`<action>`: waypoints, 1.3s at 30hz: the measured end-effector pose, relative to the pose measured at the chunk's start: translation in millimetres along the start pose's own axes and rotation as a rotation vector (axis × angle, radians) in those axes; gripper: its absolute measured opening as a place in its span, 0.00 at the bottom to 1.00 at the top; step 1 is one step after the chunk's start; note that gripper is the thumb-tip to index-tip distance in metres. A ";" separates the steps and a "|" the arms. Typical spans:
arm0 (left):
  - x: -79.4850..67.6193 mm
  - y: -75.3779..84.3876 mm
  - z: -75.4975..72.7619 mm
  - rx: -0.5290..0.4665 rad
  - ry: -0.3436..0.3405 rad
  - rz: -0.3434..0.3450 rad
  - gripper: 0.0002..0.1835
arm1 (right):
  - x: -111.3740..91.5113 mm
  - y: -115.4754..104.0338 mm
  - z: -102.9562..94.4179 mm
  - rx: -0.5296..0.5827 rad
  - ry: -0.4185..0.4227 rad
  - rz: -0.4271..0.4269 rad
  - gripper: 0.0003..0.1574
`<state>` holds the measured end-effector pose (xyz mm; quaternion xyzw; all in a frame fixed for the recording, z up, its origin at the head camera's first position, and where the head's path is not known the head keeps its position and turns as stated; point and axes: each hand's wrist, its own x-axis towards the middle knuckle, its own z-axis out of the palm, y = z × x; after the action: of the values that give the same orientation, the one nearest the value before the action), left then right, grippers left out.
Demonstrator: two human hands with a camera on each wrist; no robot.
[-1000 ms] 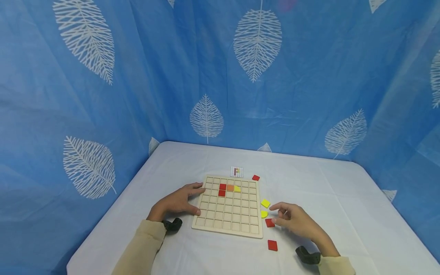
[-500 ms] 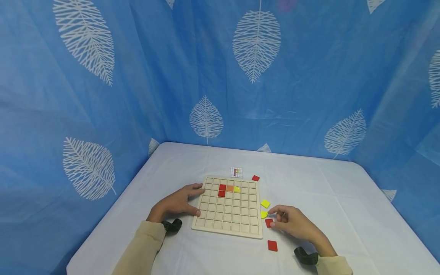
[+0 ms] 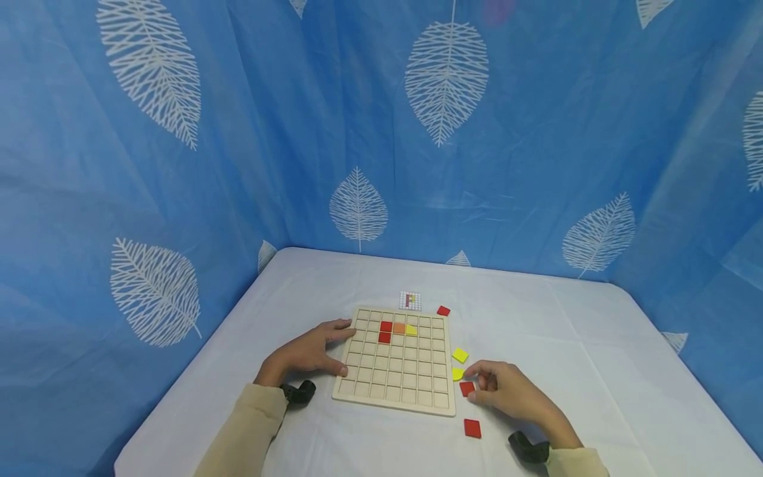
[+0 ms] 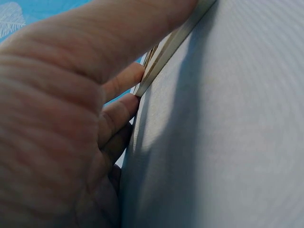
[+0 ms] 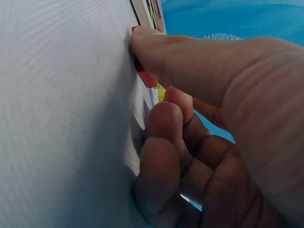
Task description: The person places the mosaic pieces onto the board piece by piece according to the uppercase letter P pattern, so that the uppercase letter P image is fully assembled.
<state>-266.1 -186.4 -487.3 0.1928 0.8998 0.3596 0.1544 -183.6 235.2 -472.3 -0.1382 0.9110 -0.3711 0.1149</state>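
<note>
A light wooden grid board [image 3: 396, 377] lies on the table. My left hand [image 3: 306, 348] rests against its left edge, thumb and fingers spread apart and touching the rim. Beyond the board's right side, my right hand [image 3: 509, 391] is low beside a red square tile [image 3: 467, 389]. Its thumb touches this tile in the right wrist view, where the tile [image 5: 148, 80] lies flat on the cloth. The index fingertip is close to a yellow rounded tile [image 3: 457, 374]; whether it touches is unclear. The other right fingers are bent.
Two red tiles [image 3: 385, 337], an orange tile [image 3: 399, 328] and a yellow tile [image 3: 411, 330] sit in board cells. A yellow square [image 3: 460, 355] and red tiles [image 3: 472, 428] lie loose along the right. A pattern card [image 3: 410, 301] is behind the board.
My right hand has shifted slightly left and toward the near side, its index finger coming down beside the rounded yellow tile. My left hand and the board have stayed put.
</note>
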 end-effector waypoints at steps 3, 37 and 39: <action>0.8 1.2 -1.9 0.009 -0.002 0.014 0.53 | 0.4 -0.2 -0.3 -0.014 0.003 -0.001 0.19; -0.2 0.0 -0.6 0.022 -0.010 0.026 0.52 | -5.7 -2.7 4.9 -0.046 0.004 -0.002 0.14; -1.7 -0.8 -0.6 0.015 -0.010 0.029 0.52 | -6.2 -3.4 5.3 -0.049 -0.001 -0.012 0.14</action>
<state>-265.0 -188.0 -487.2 0.2089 0.8989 0.3538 0.1523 -175.5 231.5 -473.0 -0.1466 0.9190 -0.3493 0.1095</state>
